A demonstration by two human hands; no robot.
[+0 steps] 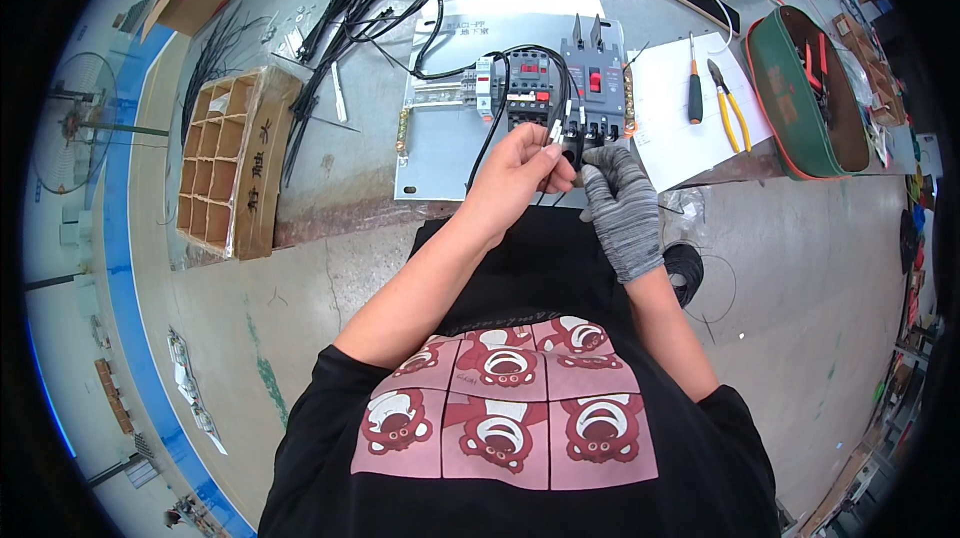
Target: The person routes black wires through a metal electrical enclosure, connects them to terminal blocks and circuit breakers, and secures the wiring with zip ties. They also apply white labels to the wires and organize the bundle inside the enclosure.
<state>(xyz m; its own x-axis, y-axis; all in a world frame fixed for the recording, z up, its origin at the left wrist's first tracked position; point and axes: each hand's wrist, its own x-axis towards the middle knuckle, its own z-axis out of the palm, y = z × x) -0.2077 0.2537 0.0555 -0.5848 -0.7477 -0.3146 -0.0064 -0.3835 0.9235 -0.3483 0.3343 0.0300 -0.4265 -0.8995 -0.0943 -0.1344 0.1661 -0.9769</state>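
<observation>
A metal mounting plate (430,153) lies on the workbench before me, carrying a large grey circuit breaker (592,73) with a red switch, a contactor (528,68) and a small white-and-grey rail-mounted device (484,88). My bare left hand (520,168) is closed in a pinch on thin black wires (566,103) with white marker sleeves, in front of the breaker. Close beside it, my right hand (620,208), in a grey knit glove, has its fingers curled together at the breaker's near edge. What those fingers grip is hidden.
Left of the plate stand a divided cardboard box (215,163) and bundled black cables (340,28). A screwdriver (694,88) and yellow-handled pliers (730,108) lie on white paper at right, beside a green tool bag (775,68). A black wire coil (684,273) sits below the bench edge.
</observation>
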